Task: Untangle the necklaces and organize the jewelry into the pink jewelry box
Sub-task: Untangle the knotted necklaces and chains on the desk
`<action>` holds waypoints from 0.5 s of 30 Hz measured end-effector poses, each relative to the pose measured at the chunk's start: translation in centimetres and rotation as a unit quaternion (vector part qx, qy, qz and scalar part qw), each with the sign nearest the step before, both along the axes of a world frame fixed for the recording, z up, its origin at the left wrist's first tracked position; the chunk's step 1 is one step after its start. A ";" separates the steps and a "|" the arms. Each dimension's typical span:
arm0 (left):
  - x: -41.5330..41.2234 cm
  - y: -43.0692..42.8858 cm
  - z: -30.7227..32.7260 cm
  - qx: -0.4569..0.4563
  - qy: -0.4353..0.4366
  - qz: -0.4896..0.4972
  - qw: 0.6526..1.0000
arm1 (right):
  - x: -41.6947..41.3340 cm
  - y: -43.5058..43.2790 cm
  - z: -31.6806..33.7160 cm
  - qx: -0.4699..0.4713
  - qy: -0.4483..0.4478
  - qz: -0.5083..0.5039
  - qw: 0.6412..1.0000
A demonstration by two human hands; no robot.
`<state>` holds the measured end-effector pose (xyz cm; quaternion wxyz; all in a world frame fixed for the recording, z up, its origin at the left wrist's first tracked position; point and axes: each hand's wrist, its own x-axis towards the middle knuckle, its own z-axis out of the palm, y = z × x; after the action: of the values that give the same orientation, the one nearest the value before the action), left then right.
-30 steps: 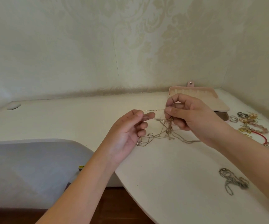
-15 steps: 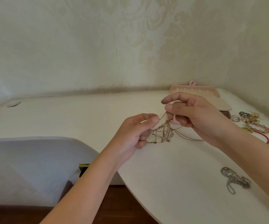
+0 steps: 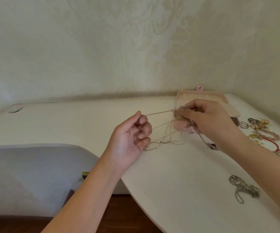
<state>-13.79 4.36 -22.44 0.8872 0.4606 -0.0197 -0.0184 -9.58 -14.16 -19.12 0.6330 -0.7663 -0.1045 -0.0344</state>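
The left hand (image 3: 130, 137) and right hand (image 3: 208, 120) stand wider apart than half a second ago. The fingers (image 3: 144, 130) of each pinch the tangled necklaces (image 3: 160, 113) above the tabletop (image 3: 169, 174), before the pink jewelry box (image 3: 220, 98). Harder pulling may cinch the knot or snap a chain. The strands run left to right.

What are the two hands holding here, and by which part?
Both hold the tangled necklaces: the left hand grips thin strands stretched leftward, the right hand pinches the knotted bunch at its top.
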 end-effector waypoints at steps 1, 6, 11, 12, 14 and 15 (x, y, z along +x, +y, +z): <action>0.0 0.0 0.1 -0.024 0.004 -0.002 1.000 | 0.0 0.1 0.0 0.036 0.011 0.002 0.999; -0.3 0.5 0.3 -0.089 0.011 -0.022 0.996 | -0.3 0.0 0.2 -0.076 -0.048 0.014 0.996; -0.2 0.7 0.5 -0.110 0.003 0.023 0.994 | 0.5 -1.7 1.2 0.073 0.049 0.079 0.993; -0.1 0.7 0.4 -0.111 0.002 0.042 0.993 | 0.8 -2.1 1.3 0.133 0.067 0.095 0.984; 0.1 0.8 0.3 -0.095 0.007 0.066 0.993 | 1.2 -2.6 1.5 0.257 0.114 0.131 0.951; 0.2 0.9 0.3 -0.080 0.011 0.070 0.994 | 1.4 -2.7 1.5 0.304 0.136 0.145 0.932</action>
<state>-13.62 5.22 -22.11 0.9204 0.3882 0.0213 0.0407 -8.23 -16.89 -17.62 0.8418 -0.5111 -0.1126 0.1321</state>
